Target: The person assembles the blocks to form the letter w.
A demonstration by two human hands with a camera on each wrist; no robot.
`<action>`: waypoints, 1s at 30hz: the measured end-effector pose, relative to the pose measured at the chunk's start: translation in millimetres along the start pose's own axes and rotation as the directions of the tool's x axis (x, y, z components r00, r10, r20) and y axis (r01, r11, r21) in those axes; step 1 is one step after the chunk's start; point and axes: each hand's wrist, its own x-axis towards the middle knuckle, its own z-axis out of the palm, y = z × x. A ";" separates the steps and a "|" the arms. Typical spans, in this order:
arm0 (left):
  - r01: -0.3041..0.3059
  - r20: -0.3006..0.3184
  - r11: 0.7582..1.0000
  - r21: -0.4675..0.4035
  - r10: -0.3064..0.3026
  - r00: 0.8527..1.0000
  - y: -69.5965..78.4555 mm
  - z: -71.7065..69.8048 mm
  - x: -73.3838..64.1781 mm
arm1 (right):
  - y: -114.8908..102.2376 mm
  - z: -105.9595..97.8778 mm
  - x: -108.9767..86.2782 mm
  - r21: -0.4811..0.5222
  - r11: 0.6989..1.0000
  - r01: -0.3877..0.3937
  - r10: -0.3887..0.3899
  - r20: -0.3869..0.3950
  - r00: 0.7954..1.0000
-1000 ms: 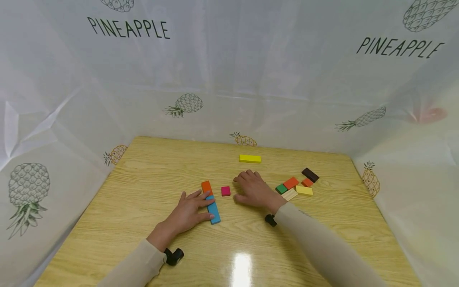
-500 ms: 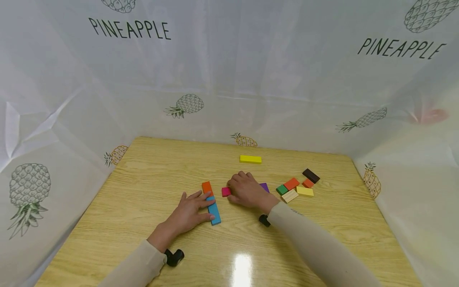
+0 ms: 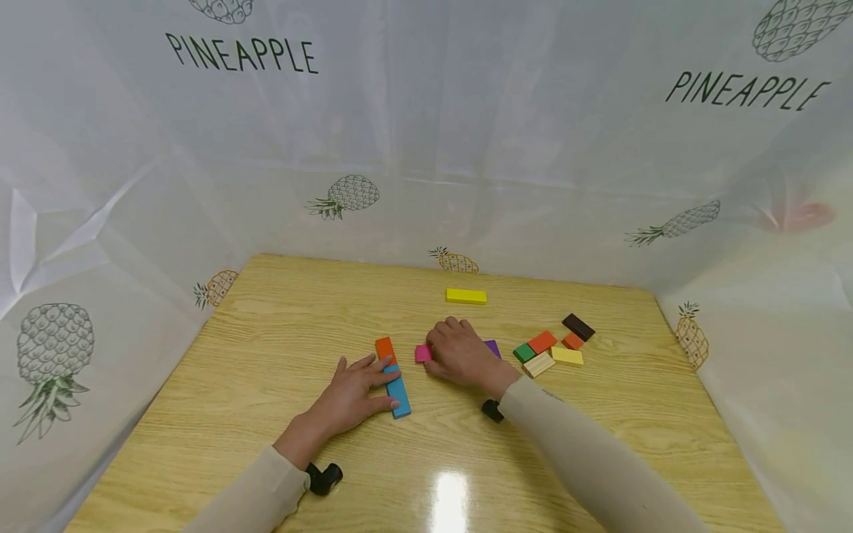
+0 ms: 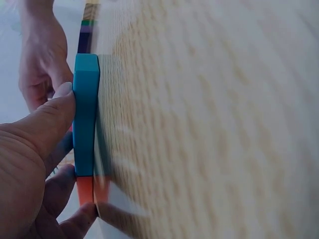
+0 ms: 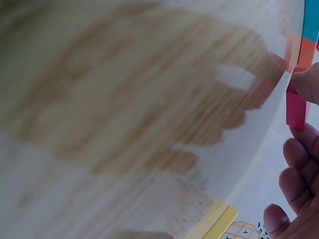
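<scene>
My left hand (image 3: 353, 391) lies with spread fingers over a blue block (image 3: 398, 396) and an orange block (image 3: 384, 348), which stand end to end in a row on the table. In the left wrist view, the thumb is against the blue block (image 4: 86, 114) and fingertips are at the orange block (image 4: 85, 189). To the right, my right hand (image 3: 461, 355) pinches a small pink block (image 3: 423, 354). The right wrist view shows that pink block (image 5: 296, 107) between thumb and fingertip, tilted, with its reflection on the glossy tabletop.
A purple block (image 3: 492, 348) shows partly behind the right hand. Right of it lie green (image 3: 524, 352), red (image 3: 543, 341), wooden (image 3: 538, 364), pale yellow (image 3: 566, 357), small orange (image 3: 572, 340) and black (image 3: 578, 326) blocks. A yellow block (image 3: 466, 296) lies farther back, before a pineapple-printed curtain (image 3: 413, 148).
My right hand has moved left to the pink block and pinched it; the block has shifted slightly right and up. The purple block has come into view. My left hand stays put.
</scene>
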 end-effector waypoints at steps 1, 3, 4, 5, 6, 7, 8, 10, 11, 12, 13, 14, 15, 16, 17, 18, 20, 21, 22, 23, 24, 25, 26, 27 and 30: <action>-0.001 0.001 1.000 0.000 0.001 1.000 0.0 0.1 0.1 | 0.3 -0.6 -0.9 0.002 1.000 0.000 0.000 -0.004 1.000; -0.003 0.002 1.000 0.002 0.003 1.000 -0.2 0.4 0.1 | 0.7 -1.5 -2.8 0.002 1.000 0.000 0.000 -0.015 1.000; -0.004 0.003 1.000 0.003 0.004 1.000 -0.3 0.4 0.1 | 0.9 -1.9 -3.8 -0.001 1.000 0.001 -0.001 -0.022 1.000; -0.004 0.003 1.000 0.004 0.004 1.000 -0.4 0.4 0.0 | 0.9 -2.4 -4.9 -0.003 1.000 0.002 -0.002 -0.029 1.000; -0.004 0.004 1.000 0.004 0.004 1.000 -0.5 0.5 -0.1 | 1.0 -2.9 -6.2 -0.006 1.000 0.001 -0.001 -0.034 0.999; -0.004 0.004 1.000 0.004 0.004 1.000 -0.5 0.5 -0.1 | 1.0 -3.2 -7.4 -0.012 1.000 0.000 0.000 -0.039 0.999; -0.003 0.005 1.000 0.004 0.003 1.000 -0.7 0.6 -0.3 | 1.0 -3.4 -8.7 -0.019 1.000 -0.002 0.001 -0.043 0.999; -0.001 0.006 1.000 0.002 0.001 1.000 -1.0 0.7 -0.6 | 0.7 -4.2 -11.6 -0.026 1.000 -0.008 0.007 -0.048 0.999; -0.001 0.006 1.000 0.000 0.001 1.000 -1.2 0.9 -0.7 | 0.5 -4.6 -13.1 -0.028 1.000 -0.011 0.010 -0.046 0.999; 0.000 0.007 1.000 -0.001 0.000 1.000 -1.2 0.9 -0.8 | 0.2 -4.9 -14.8 -0.029 0.999 -0.015 0.014 -0.042 0.999; 0.000 0.007 1.000 -0.002 0.000 1.000 -1.2 0.9 -1.0 | -0.3 -5.0 -16.6 -0.029 0.999 -0.018 0.017 -0.042 0.999; 0.000 0.007 1.000 -0.003 0.000 1.000 -1.5 1.1 -1.1 | -1.0 -5.1 -18.4 -0.030 0.999 -0.021 0.020 -0.041 0.999; 0.001 0.008 1.000 -0.005 -0.001 1.000 -1.5 1.1 -1.3 | -1.9 -5.2 -20.4 -0.032 0.999 -0.025 0.023 -0.042 0.999; 0.000 0.008 1.000 -0.004 0.000 1.000 -1.6 1.2 -1.2 | -2.5 -5.0 -22.4 -0.034 0.999 -0.027 0.025 -0.036 0.999; 0.000 0.009 1.000 -0.004 0.000 1.000 -1.6 1.2 -1.4 | -3.2 -4.5 -24.4 -0.037 0.999 -0.030 0.029 -0.033 0.999; 0.000 0.010 1.000 -0.005 0.000 1.000 -1.8 1.2 -1.4 | -4.2 -4.3 -26.4 -0.039 0.999 -0.033 0.032 -0.029 0.999; 0.001 0.010 1.000 -0.004 -0.001 1.000 -2.2 1.4 -1.5 | -6.5 -4.0 -30.2 -0.040 0.999 -0.035 0.034 -0.028 0.999; 0.000 0.009 1.000 -0.003 0.000 1.000 -2.3 1.4 -1.6 | -7.6 -3.9 -32.4 -0.041 0.999 -0.033 0.032 -0.025 0.999; 0.000 0.009 1.000 -0.001 0.000 1.000 -2.5 1.5 -1.6 | -8.8 -3.4 -34.1 -0.041 0.999 -0.029 0.028 -0.023 0.999; 0.000 0.009 1.000 0.000 0.000 1.000 -2.8 1.6 -1.7 | -10.5 -3.6 -35.9 -0.041 0.999 -0.024 0.023 -0.022 0.999; 0.000 0.010 1.000 0.000 0.000 1.000 -3.0 1.7 -1.6 | -12.5 -4.2 -37.8 -0.040 0.999 -0.017 0.016 -0.022 1.000; 0.001 0.009 1.000 0.001 -0.001 1.000 -3.0 1.7 -1.6 | -14.7 -4.4 -39.6 -0.043 0.999 -0.008 0.007 -0.021 1.000; 0.000 0.009 1.000 0.003 0.000 1.000 -3.1 1.7 -1.5 | -16.8 -4.6 -41.5 -0.048 0.999 0.002 -0.003 -0.018 1.000; 0.000 0.010 1.000 0.001 0.000 1.000 -3.0 1.7 -1.3 | -19.5 -5.1 -43.4 -0.053 0.999 0.011 -0.012 -0.017 1.000; -0.001 0.010 1.000 -0.006 0.001 1.000 -2.5 1.5 -0.5 | -28.2 -6.5 -48.7 -0.064 0.997 0.033 -0.033 0.000 0.999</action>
